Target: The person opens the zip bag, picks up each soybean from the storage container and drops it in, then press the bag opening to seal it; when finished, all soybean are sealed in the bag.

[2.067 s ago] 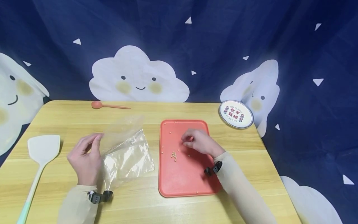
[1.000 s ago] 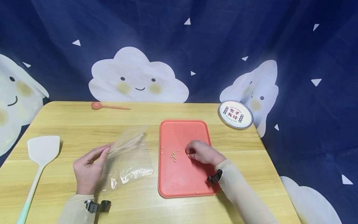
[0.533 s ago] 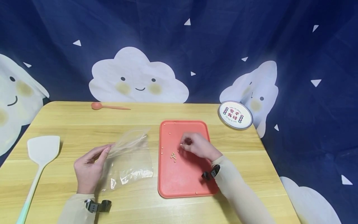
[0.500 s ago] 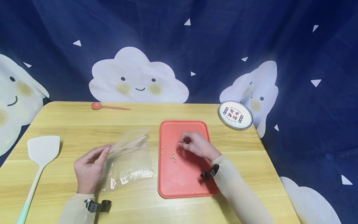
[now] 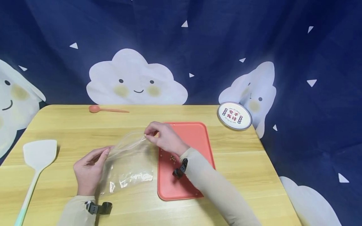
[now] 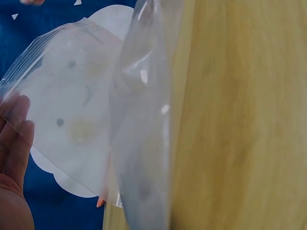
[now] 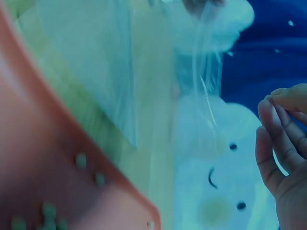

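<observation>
My left hand (image 5: pixel 88 174) pinches the edge of a clear zip bag (image 5: pixel 130 168) near its mouth, between thumb and fingers. In the left wrist view the bag's ribbed zip strip (image 6: pixel 29 61) shows beside the fingers. My right hand (image 5: pixel 167 138) reaches over the tray's left edge to the other end of the bag's mouth. A pale soybean (image 5: pixel 145 135) shows at its pinched thumb and fingertips. Beneath the right arm lies a red tray (image 5: pixel 195 135). A small group of soybeans (image 5: pixel 172 159) sits on it, partly hidden by the wrist; loose soybeans (image 7: pixel 80 160) lie near its edge.
A white turner (image 5: pixel 40 154) with a green handle end lies at the left. An orange spoon (image 5: pixel 95 109) lies along the table's back edge. At the back right stands an oval plate (image 5: pixel 234 116) with printed lettering. A dark blue cloud-print curtain (image 5: pixel 209 40) hangs behind.
My right hand has gone from the middle of the tray leftward to the bag's mouth, carrying a soybean. The left hand keeps hold of the bag. The head view has shifted slightly.
</observation>
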The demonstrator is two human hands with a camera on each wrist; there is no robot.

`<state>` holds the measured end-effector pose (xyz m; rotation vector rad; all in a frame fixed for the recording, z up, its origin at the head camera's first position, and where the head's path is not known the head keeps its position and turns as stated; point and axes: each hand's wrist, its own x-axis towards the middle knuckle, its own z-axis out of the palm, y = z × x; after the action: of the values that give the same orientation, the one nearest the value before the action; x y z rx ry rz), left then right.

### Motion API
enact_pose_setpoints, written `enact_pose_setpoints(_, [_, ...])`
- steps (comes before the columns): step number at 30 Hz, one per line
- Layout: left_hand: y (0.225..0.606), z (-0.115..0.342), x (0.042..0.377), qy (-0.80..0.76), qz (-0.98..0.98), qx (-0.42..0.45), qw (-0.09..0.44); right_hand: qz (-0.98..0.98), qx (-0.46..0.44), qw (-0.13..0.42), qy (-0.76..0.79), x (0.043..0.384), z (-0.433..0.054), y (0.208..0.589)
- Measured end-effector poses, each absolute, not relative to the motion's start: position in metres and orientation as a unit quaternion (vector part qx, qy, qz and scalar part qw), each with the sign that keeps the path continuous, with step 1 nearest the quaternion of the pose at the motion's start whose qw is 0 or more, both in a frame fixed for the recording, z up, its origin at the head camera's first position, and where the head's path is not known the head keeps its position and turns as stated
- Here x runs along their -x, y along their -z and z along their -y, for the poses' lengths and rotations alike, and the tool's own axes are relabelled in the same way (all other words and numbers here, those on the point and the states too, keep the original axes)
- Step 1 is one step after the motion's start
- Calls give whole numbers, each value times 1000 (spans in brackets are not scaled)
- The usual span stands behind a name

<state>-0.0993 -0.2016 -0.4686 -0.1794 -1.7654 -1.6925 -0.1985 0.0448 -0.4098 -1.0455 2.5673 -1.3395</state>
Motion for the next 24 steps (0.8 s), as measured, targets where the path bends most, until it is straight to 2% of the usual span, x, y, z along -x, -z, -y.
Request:
enact_pose_setpoints(13, [479,205,100,617,719,29,319,-848,365,58,379,200,5,429])
enact_pose_setpoints(20, [479,205,99,592,740,24,319,-841,357,75,401,199,1,431])
enact_pose_setpoints(24, [480,205,99,581,744,24,330,-836,345,64,423,198,-16,425])
